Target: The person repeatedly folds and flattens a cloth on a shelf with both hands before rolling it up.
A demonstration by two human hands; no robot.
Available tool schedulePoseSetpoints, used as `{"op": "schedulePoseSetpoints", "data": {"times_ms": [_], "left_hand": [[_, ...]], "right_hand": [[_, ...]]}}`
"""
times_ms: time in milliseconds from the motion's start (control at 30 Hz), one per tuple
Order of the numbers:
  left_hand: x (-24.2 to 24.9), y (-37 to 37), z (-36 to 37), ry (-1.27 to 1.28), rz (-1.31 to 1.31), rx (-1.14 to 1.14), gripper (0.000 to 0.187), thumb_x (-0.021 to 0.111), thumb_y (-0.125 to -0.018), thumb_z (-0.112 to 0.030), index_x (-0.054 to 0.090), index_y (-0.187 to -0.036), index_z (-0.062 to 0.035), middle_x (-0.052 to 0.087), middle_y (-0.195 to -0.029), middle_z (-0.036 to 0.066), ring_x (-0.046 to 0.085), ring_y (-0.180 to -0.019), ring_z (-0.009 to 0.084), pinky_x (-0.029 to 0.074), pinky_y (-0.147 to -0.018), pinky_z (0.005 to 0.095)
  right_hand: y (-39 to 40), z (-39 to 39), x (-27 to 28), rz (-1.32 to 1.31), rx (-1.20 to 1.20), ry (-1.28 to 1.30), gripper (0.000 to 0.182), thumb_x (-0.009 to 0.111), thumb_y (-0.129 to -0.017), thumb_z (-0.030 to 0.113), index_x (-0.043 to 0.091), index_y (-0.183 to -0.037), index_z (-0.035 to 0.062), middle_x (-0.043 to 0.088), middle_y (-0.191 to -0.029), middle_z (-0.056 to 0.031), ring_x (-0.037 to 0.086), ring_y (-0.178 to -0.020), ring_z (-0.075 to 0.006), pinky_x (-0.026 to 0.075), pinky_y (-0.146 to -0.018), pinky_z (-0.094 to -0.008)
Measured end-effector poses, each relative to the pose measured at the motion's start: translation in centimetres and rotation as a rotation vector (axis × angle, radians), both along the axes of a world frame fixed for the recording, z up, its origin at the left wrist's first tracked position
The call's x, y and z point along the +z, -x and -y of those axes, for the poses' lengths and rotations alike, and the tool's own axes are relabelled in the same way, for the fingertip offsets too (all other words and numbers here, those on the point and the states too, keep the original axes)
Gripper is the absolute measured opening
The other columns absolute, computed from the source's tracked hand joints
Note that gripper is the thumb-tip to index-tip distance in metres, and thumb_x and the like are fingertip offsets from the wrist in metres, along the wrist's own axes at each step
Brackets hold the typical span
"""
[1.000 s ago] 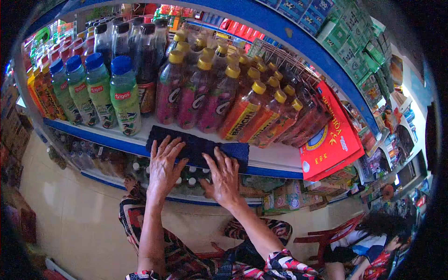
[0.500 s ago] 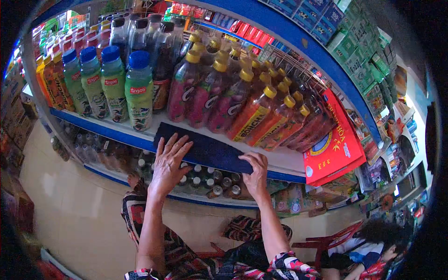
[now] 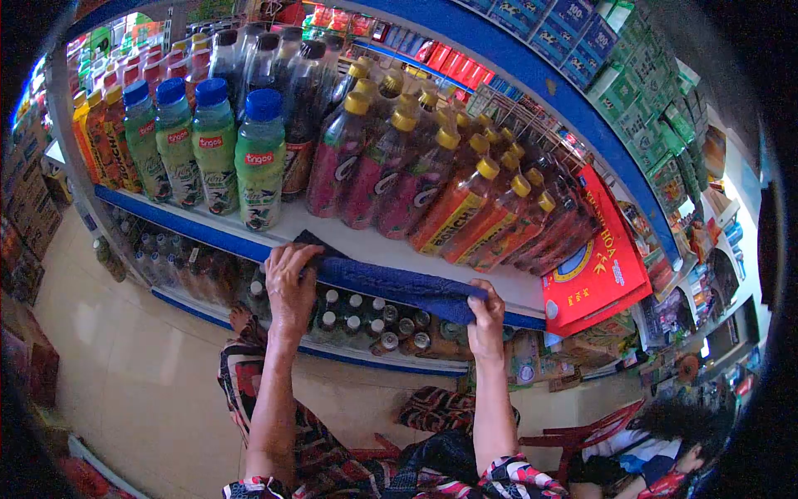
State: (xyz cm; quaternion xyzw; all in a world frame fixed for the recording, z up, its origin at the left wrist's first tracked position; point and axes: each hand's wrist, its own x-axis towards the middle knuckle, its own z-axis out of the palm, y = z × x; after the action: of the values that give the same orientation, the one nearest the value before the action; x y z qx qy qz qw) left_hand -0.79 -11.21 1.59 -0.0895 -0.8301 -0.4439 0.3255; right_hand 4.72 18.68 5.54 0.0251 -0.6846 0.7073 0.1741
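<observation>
Along the shelf edge (image 3: 249, 243) at frame centre, the dark blue cloth (image 3: 391, 283) lies bunched, left hand (image 3: 289, 279) and right hand (image 3: 486, 320) each closed on an end. Best kept taut, low, clear of the bottles (image 3: 399, 179).

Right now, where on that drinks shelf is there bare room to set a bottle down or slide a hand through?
Bare white shelf shows only along the front strip, between the dark blue cloth and the yellow-capped bottles, widening to the right toward the red box. Behind that strip the bottles stand packed, as do the blue-capped green bottles. The left hand and right hand grip the cloth's ends.
</observation>
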Motion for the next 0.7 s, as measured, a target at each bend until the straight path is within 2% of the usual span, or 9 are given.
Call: {"op": "schedulePoseSetpoints", "data": {"times_ms": [67, 167, 267, 433, 533, 633, 700], "left_hand": [[0.3, -0.3, -0.1, -0.144, -0.032, -0.025, 0.041, 0.062, -0.065, 0.005, 0.063, -0.105, -0.006, 0.064, -0.102, 0.011, 0.059, -0.1, 0.0314, 0.045, -0.091, 0.0384], [0.4, -0.5, -0.3, -0.307, -0.017, -0.012, 0.044, 0.065, -0.066, 0.006, 0.062, -0.108, -0.0057, 0.064, -0.098, 0.01, 0.062, -0.093, 0.027, 0.049, -0.084, 0.0347], [0.2, -0.3, -0.9, -0.385, -0.007, 0.008, 0.05, 0.066, -0.069, 0.006, 0.06, -0.116, -0.0082, 0.065, -0.094, 0.009, 0.062, -0.088, 0.0207, 0.049, -0.081, 0.0318], [0.8, 0.1, -1.9, -0.56, 0.025, 0.022, 0.057, 0.071, -0.069, 0.006, 0.057, -0.121, -0.0112, 0.064, -0.088, 0.009, 0.062, -0.082, 0.0203, 0.048, -0.078, 0.0321], [2.5, -0.6, -1.7, -0.583, 0.012, 0.007, 0.059, 0.072, -0.068, 0.006, 0.056, -0.122, -0.0116, 0.064, -0.085, 0.009, 0.062, -0.079, 0.0188, 0.049, -0.076, 0.0308], [2.9, -0.5, -1.4, -0.573, 0.054, -0.028, 0.059, 0.073, -0.068, 0.003, 0.056, -0.123, -0.0118, 0.064, -0.088, 0.009, 0.062, -0.082, 0.0206, 0.048, -0.078, 0.0324], [2.4, 0.1, -1.3, -0.496, 0.05, 0.023, 0.057, 0.074, -0.069, -0.001, 0.056, -0.123, -0.0119, 0.065, -0.092, 0.009, 0.06, -0.087, 0.0234, 0.047, -0.081, 0.035]], "right_hand": [[0.0, -0.4, -0.1, 0.036, 0.022, 0.074, 0.018, 0.062, -0.085, 0.012, 0.06, -0.101, 0.0042, 0.057, -0.092, 0.0019, 0.052, -0.088, -0.0092, 0.041, -0.082, -0.0261], [0.2, -1.5, -1.1, 0.042, 0.053, 0.108, 0.023, 0.06, -0.089, 0.015, 0.058, -0.109, 0.0042, 0.061, -0.099, -0.0012, 0.057, -0.093, -0.0126, 0.046, -0.086, -0.031], [1.0, -3.1, -2.8, 0.078, 0.05, 0.113, 0.025, 0.06, -0.089, 0.017, 0.059, -0.111, 0.0048, 0.061, -0.103, -0.0015, 0.057, -0.094, -0.0126, 0.045, -0.087, -0.0316], [0.8, -1.2, -1.2, 0.091, 0.043, 0.139, 0.027, 0.059, -0.09, 0.019, 0.059, -0.113, 0.0058, 0.062, -0.108, -0.0013, 0.058, -0.098, -0.0135, 0.046, -0.089, -0.0326], [0.4, 0.1, 0.2, 0.154, 0.015, 0.273, 0.021, 0.063, -0.086, 0.021, 0.061, -0.099, 0.0053, 0.061, -0.102, -0.0006, 0.056, -0.093, -0.0131, 0.044, -0.087, -0.0308], [0.8, -1.0, -0.9, 0.143, 0.033, 0.248, 0.021, 0.064, -0.086, 0.023, 0.061, -0.099, 0.0071, 0.061, -0.1, -0.0006, 0.057, -0.092, -0.0143, 0.046, -0.083, -0.0316], [1.2, -1.7, -1.8, 0.204, -0.014, 0.236, 0.022, 0.064, -0.086, 0.024, 0.062, -0.104, 0.0113, 0.063, -0.097, 0.0013, 0.06, -0.085, -0.0127, 0.046, -0.068, -0.0303]]}}
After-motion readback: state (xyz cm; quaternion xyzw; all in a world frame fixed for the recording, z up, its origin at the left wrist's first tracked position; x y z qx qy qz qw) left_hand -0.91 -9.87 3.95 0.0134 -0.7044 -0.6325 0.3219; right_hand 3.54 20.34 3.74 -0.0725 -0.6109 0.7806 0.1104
